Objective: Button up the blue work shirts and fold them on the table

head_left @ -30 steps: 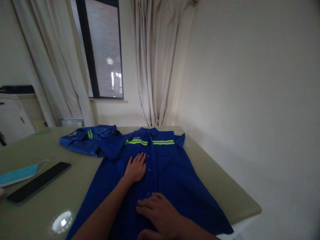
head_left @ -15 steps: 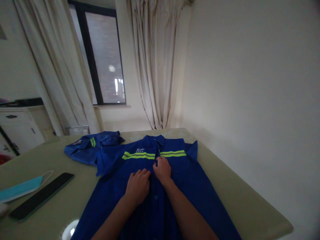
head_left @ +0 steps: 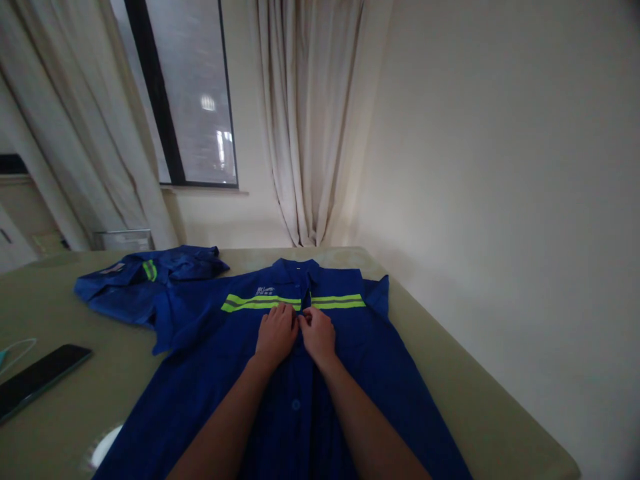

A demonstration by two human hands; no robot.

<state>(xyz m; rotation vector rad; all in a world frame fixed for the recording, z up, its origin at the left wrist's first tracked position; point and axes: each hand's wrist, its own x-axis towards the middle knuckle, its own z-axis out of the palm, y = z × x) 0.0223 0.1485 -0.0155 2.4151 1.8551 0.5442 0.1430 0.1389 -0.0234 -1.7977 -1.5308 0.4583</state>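
Observation:
A blue work jacket (head_left: 370, 373) with yellow-green reflective stripes is spread front side up, its collar at the far end. My left hand (head_left: 277, 335) is on the front placket just below the chest stripe, fingers curled onto the cloth. Close beside it, my right hand (head_left: 319, 335) pinches the opposite edge of the placket. Between the two hands the fingertips nearly meet, and whatever small part they grip there is hidden. One button (head_left: 295, 405) shows lower on the placket.
The jacket lies on a greenish table (head_left: 450, 393). Another crumpled blue garment (head_left: 120, 293) rests at the far left. A black phone (head_left: 43, 377) and part of a blue face mask (head_left: 4, 357) are at the left. Curtains (head_left: 305, 133) and a wall stand behind.
My left hand has moved up the placket to meet my right hand near the stripe. The view has shifted, so the phone and mask sit further left.

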